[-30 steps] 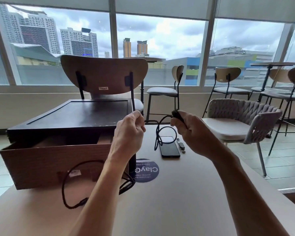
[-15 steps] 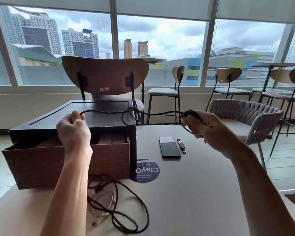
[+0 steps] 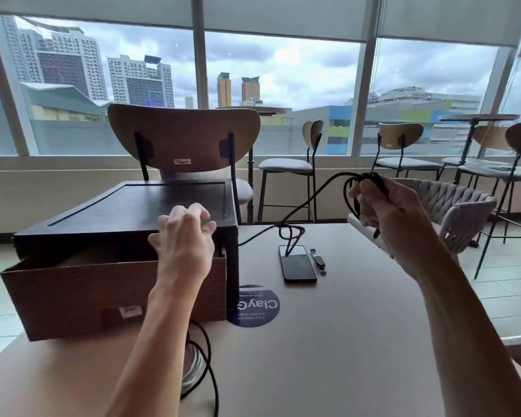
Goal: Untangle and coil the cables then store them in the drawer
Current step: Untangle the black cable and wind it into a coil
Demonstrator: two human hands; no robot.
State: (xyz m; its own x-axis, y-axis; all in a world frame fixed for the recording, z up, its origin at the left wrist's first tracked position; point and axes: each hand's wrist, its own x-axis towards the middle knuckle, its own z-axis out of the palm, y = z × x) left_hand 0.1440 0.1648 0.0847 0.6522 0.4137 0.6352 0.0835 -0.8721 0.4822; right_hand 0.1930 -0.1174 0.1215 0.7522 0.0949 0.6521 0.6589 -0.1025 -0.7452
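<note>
right hand [image 3: 385, 218] grips coiled cable [image 3: 375, 179]; left hand [image 3: 184, 236], left of the phone [image 3: 298, 263], fists round its slack. pulling may cinch the knot [image 3: 289, 231] above the phone or drag it.

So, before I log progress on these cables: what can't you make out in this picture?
All in the head view:
- Inside of the drawer: hidden by its front wall and the left hand.
- Whether the left hand grips the black cable: lost against the dark cabinet.
- Loose cables on the table: partly under the left forearm, cut by the bottom edge.
- Small item beside the phone: too small.
</note>
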